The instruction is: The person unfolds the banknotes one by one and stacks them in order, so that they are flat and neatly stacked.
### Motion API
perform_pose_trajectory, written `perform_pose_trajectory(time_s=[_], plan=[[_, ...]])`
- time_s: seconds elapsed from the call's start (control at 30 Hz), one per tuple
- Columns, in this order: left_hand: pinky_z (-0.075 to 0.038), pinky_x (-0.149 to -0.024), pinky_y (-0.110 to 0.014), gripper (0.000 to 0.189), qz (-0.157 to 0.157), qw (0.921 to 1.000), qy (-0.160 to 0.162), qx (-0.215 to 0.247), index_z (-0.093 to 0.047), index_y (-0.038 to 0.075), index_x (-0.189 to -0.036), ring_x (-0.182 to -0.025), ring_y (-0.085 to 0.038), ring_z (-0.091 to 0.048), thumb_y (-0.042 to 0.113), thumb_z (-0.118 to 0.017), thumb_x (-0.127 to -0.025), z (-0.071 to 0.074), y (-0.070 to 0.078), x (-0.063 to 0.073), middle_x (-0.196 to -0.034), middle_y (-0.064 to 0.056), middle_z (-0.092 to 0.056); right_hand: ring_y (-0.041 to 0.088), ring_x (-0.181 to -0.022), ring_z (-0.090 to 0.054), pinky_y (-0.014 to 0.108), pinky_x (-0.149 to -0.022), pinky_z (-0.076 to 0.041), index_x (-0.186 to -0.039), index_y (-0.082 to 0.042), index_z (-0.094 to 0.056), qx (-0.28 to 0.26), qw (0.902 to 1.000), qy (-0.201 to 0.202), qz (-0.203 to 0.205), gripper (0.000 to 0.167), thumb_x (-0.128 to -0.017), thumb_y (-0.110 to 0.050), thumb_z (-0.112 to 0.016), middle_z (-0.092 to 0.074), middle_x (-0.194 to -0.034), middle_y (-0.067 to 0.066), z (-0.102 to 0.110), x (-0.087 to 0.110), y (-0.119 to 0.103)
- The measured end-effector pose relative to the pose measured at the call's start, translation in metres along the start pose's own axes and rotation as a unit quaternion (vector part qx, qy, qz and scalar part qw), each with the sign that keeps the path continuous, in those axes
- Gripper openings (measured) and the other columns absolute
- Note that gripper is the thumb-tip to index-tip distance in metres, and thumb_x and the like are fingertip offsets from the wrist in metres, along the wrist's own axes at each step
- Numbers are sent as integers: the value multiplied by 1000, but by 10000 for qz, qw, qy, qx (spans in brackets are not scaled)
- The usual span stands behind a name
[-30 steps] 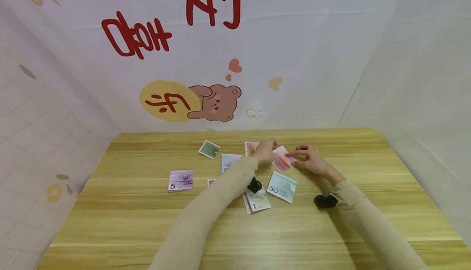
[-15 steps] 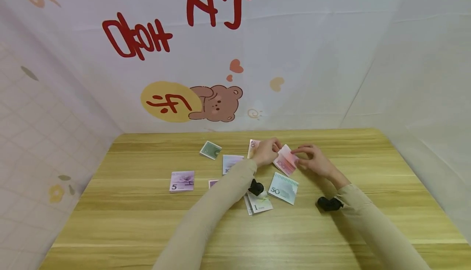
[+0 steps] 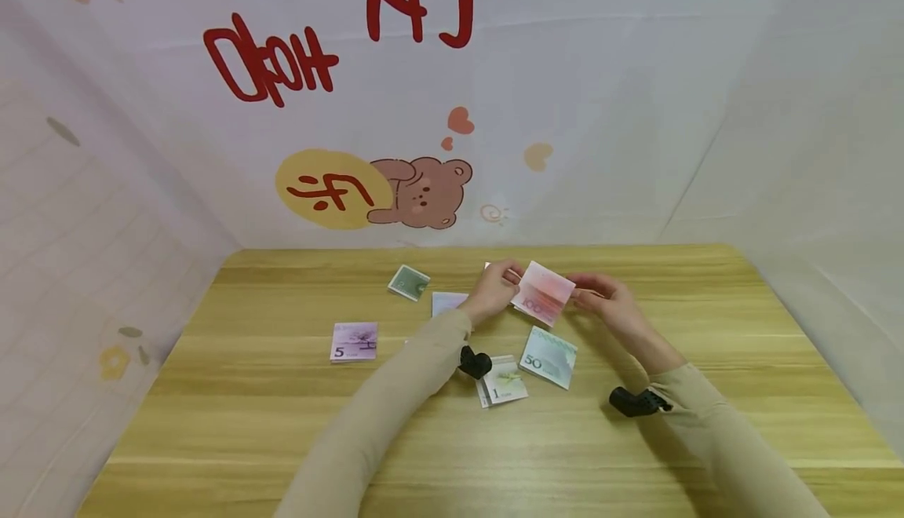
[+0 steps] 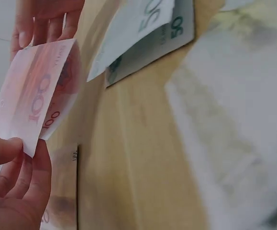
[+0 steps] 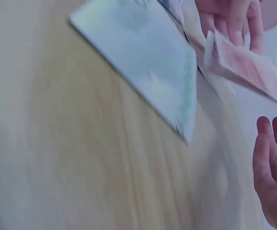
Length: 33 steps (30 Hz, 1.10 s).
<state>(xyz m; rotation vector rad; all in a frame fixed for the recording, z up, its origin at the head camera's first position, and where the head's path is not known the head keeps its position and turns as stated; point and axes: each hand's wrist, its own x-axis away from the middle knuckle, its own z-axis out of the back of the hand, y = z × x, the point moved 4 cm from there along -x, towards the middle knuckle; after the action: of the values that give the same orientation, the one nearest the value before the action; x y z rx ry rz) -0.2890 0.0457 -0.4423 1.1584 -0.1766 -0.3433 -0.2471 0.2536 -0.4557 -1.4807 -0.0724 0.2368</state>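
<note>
A folded pink 100 yuan banknote (image 3: 542,294) is raised over the far part of the table, between both hands. My left hand (image 3: 492,290) pinches its left edge, thumb on the printed face and fingers behind, as the left wrist view shows. At the opposite corner my right hand (image 3: 614,310) pinches the note between thumb and index finger; its other fingers (image 5: 262,148) extend below the note in the right wrist view. The fold gapes a little in the left wrist view. A brownish note (image 4: 64,191) lies beneath my left hand, mostly hidden in the head view.
Nearer me lies a folded green 50 note (image 3: 549,357), with 1 yuan notes (image 3: 504,382) left of it. Further left are a purple 5 note (image 3: 355,342), a dark green note (image 3: 409,282) and a bluish note (image 3: 446,303) partly behind my left arm. A printed cloth (image 3: 600,149) hangs behind the table.
The pink note has been lifted off the table and tilted toward the camera. My left hand has shifted from beside the note to pinching its left edge; the right hand stays at its right.
</note>
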Motion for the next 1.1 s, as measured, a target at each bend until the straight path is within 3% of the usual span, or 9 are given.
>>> perform_pose_trajectory(time_s=[0.23, 0.4, 0.67, 0.83, 0.9, 0.97, 1.1], plan=[[-49, -74, -23, 19, 39, 9995, 94, 315, -60, -5, -101, -84, -20, -59, -13, -58, -85, 2, -4, 12, -92, -13, -61, 12, -92, -62, 28, -82, -53, -123, 22, -44, -371, 9987, 343, 6, 34, -95, 4, -53, -59, -108, 8, -17, -1, -6], [-49, -72, -25, 22, 41, 9956, -38, 938, -58, -4, -107, -93, -25, -60, -12, -56, -87, 8, -5, 24, -100, -15, -60, 12, -90, -61, 26, -80, -53, -122, 20, -46, -321, 9982, 503, -30, 32, -95, 4, -52, -58, -108, 7, -25, 0, -11], [-47, -71, -25, 23, -48, 9872, -65, 1593, -56, -6, -108, -91, -19, -57, -13, -54, -86, 19, -8, 42, -101, -18, -62, 15, -98, -57, 28, -87, -51, -125, 20, -41, -790, 9966, 165, -187, 36, -96, 2, -51, -54, -114, 9, -41, 7, -19], [-51, -78, -39, 25, 38, 9833, -158, 1815, -54, -10, -112, -88, -18, -59, -14, -53, -88, 27, 2, 57, -102, -22, -62, 15, -98, -57, 28, -87, -51, -124, 19, -43, -963, 9951, 133, -202, 33, -96, 2, -51, -55, -114, 9, -48, 8, -21], [-50, -79, -45, 27, 106, 9811, -157, 1925, -53, -10, -115, -87, -18, -60, -14, -53, -88, 30, 2, 63, -102, -22, -62, 16, -98, -57, 29, -87, -51, -122, 16, -46, -1256, 9920, 8, -148, 29, -97, 3, -50, -56, -113, 8, -51, 9, -21], [-51, -78, -40, 28, 136, 9799, -95, 1989, -53, -9, -117, -84, -11, -58, -12, -54, -89, 31, -5, 65, -101, -18, -63, 16, -99, -58, 30, -88, -51, -122, 11, -50, -1693, 9853, -216, -89, 25, -98, 2, -48, -58, -113, 7, -54, 10, -22], [-50, -78, -29, 33, 124, 9759, -89, 2177, -53, -9, -121, -88, -12, -60, -13, -53, -88, 35, -7, 73, -104, -19, -64, 16, -103, -59, 31, -88, -50, -122, -6, -58, -2532, 9641, -766, -245, 25, -103, -6, -42, -61, -114, 3, -65, 11, -24]])
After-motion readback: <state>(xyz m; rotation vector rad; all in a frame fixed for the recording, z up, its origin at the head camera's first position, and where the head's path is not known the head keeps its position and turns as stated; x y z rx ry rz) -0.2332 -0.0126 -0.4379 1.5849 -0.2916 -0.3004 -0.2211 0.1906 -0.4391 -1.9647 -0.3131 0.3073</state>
